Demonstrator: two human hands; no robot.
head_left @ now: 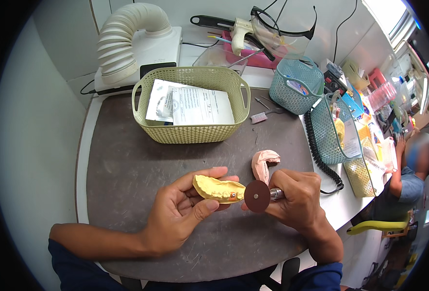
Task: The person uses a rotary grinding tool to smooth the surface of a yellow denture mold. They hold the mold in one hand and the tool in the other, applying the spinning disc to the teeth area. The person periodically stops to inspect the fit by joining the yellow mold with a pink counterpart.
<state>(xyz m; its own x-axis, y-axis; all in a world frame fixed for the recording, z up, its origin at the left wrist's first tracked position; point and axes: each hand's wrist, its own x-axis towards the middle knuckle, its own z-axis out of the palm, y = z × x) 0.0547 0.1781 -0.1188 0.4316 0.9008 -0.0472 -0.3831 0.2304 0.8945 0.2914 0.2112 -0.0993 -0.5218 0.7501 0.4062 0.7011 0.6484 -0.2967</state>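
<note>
My left hand (pixel 175 208) is closed around a yellow dental cast (pixel 209 187), its row of teeth toward me and a small orange-brown spot near its right end. My right hand (pixel 297 196) grips a metal rotary handpiece (pixel 276 194). A round brown cutting disc (pixel 257 189) is mounted on the handpiece, its flat side facing me. The disc's left edge is at the right end of the cast; whether they touch I cannot tell. Just beyond my right hand, a pink dental cast (pixel 261 165) lies on the dark work mat (pixel 132 179).
A green basket (pixel 190 133) holding papers stands beyond my hands. Behind it are a white extraction hose (pixel 117 43) and safety glasses (pixel 287 36). A small brush (pixel 259 118) lies near blue baskets (pixel 297 97). A black coiled cord (pixel 316 150) runs along the right. A person (pixel 413 165) sits far right.
</note>
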